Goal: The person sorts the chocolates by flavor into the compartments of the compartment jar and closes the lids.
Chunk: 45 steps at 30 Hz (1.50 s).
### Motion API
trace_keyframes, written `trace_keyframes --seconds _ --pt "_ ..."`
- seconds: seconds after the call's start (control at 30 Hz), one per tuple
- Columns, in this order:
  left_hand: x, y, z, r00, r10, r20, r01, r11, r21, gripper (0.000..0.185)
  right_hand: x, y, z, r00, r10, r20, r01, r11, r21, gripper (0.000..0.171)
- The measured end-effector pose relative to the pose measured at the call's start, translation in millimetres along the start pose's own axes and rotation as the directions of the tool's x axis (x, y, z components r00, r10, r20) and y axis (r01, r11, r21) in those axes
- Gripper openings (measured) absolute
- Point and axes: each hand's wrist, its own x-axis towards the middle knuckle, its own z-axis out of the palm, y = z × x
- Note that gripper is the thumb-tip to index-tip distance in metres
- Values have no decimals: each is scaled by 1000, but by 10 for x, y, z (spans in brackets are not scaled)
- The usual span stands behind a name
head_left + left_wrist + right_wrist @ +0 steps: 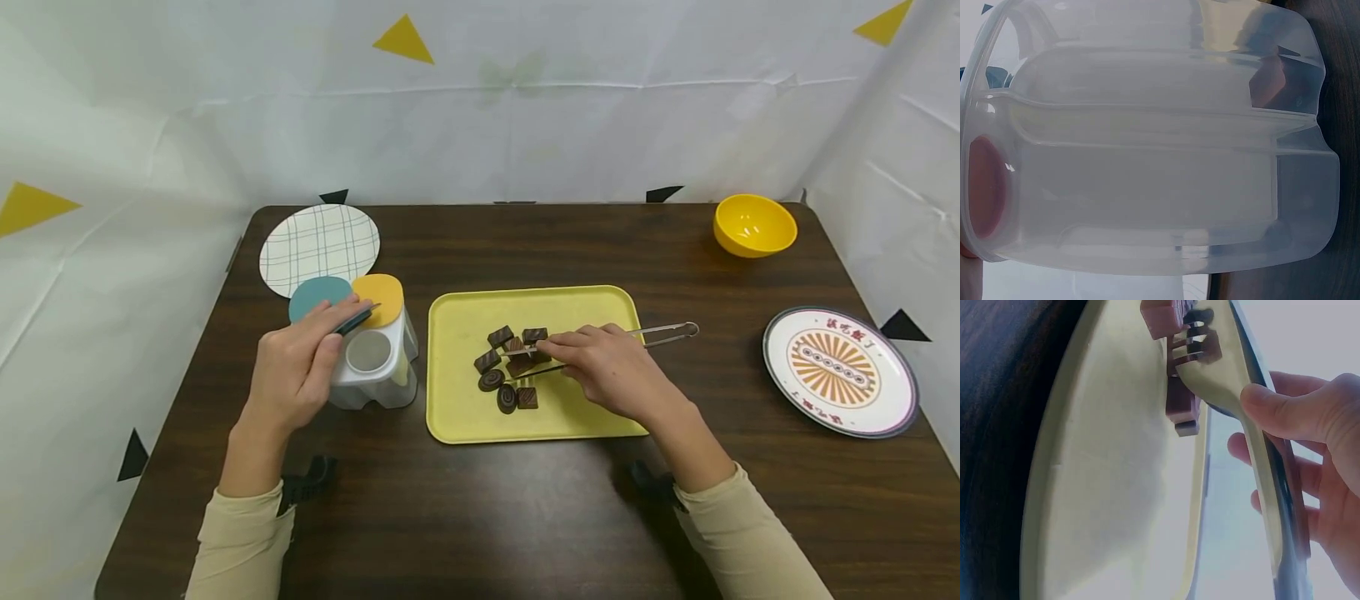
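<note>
My left hand (288, 375) pinches a dark lid (354, 321), tipped up at the top of a translucent storage box (378, 385). One round opening (369, 351) of the box is uncovered; teal (318, 293) and yellow (381, 296) lids cover others. The left wrist view shows the box's clear wall (1147, 187) close up. With my right hand (607, 367) I hold metal tongs (670, 332), thumb on one arm, over the yellow tray (600, 308). Their fork-shaped tip (1200, 369) is at the chocolates (507, 398), several square and round pieces. The fingers hide part of the tongs.
A white checked oval mat (321, 242) lies behind the box at the back left. A yellow bowl (754, 227) stands in the back right corner, and a patterned plate (840, 417) lies to the right of the tray. White sheeting (525, 142) hangs around the table.
</note>
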Motion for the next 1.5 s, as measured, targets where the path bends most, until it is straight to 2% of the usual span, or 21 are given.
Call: trace_keyframes --seconds 0.23,0.43,0.8,1.13,1.5 --pt "-3 -2 -4 1000 1 -3 -1 1000 -2 48 25 -16 14 1000 -12 17 12 1000 15 48" --pt "0 0 3 1000 -1 -4 1 1000 -2 48 69 -37 41 999 -31 13 31 999 -18 45" --pt "-4 -1 9 1000 -12 5 12 1000 -7 48 72 -34 75 1000 2 11 -2 1000 -16 40" --pt "-7 3 8 1000 -13 6 13 1000 -10 48 30 3 123 999 -9 -45 9 1000 -5 38" --pt "8 9 4 1000 -3 -7 3 1000 -13 47 16 31 31 986 -57 -157 60 998 13 36"
